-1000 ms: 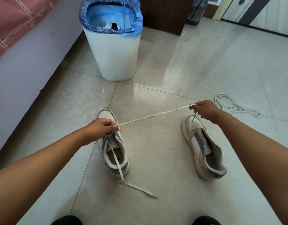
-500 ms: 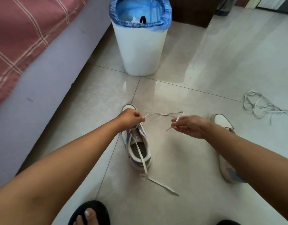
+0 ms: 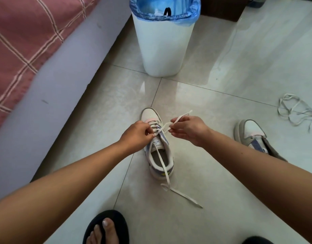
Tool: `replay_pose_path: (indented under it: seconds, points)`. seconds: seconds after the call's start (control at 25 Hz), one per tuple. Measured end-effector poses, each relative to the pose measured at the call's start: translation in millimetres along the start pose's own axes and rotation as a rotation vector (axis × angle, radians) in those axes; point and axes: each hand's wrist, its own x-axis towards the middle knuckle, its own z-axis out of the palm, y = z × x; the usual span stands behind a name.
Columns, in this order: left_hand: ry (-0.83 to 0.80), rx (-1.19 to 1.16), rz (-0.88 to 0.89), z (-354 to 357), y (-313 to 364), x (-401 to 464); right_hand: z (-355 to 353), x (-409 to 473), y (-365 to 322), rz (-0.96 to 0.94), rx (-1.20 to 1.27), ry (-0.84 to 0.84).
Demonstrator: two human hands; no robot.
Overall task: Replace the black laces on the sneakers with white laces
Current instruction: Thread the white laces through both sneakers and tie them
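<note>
the only writing you can find sits on the small white label sewn to the tongue of the sneaker between your hands. it carries two short lines of dark blue capital letters, upside down from your viewpoint and partly covered by the white lace that runs across it. the letters are too small and too blurred for you to read with any certainty, so no brand can be named from them. the other sneaker to your right and the white bin show no lettering, number or sign that you could read.
</note>
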Motion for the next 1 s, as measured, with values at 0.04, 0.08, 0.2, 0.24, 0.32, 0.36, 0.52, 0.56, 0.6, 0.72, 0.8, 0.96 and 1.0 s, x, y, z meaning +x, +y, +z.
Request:
replay_pose_path:
  seconds: [0.04, 0.08, 0.2, 0.24, 0.32, 0.36, 0.52, 0.56, 0.6, 0.72, 0.8, 0.96, 1.0]
  points:
    - [-0.001, -0.001, 0.009, 1.6, 0.2, -1.1, 1.4, -0.2, 1.4, -0.003, -0.028, 0.004]
    - [-0.003, 0.000, 0.016, 2.6, 1.1, -1.7, 2.8, -0.4, 3.1, -0.008, -0.050, 0.014]
    - [-0.011, 0.001, 0.015, 3.4, 3.6, -1.4, 6.4, 0.9, 4.7, -0.029, -0.094, 0.068]
    - [-0.012, 0.001, 0.012, 3.3, 4.2, -1.3, 6.8, 1.5, 4.3, -0.042, -0.102, 0.079]
    - [-0.013, -0.001, 0.007, 3.1, 4.1, -1.2, 7.5, 2.0, 4.2, -0.068, -0.103, 0.079]
    - [-0.015, -0.001, 0.003, 3.2, 3.9, -1.6, 7.8, 1.7, 4.7, -0.077, -0.103, 0.076]
    - [-0.024, 0.001, -0.001, 3.8, 4.0, -3.1, 9.9, 2.4, 8.8, -0.101, -0.113, 0.084]
    - [-0.027, 0.002, -0.001, 4.0, 4.2, -3.3, 10.1, 2.9, 8.8, -0.103, -0.116, 0.091]
    - [-0.028, 0.001, -0.002, 4.2, 4.5, -3.4, 10.1, 3.5, 8.5, -0.104, -0.120, 0.097]
    - [-0.033, 0.001, -0.006, 5.0, 5.5, -3.4, 9.6, 4.2, 9.0, -0.107, -0.143, 0.099]
    - [-0.034, 0.002, -0.008, 5.7, 5.1, -2.8, 10.2, 4.2, 10.2, -0.109, -0.148, 0.098]
    - [-0.033, 0.001, -0.028, 7.7, 5.2, -1.8, 14.1, 3.2, 13.8, -0.122, -0.136, 0.095]
    - [-0.031, -0.001, -0.035, 8.8, 5.8, -1.7, 15.4, 2.3, 15.2, -0.127, -0.144, 0.091]
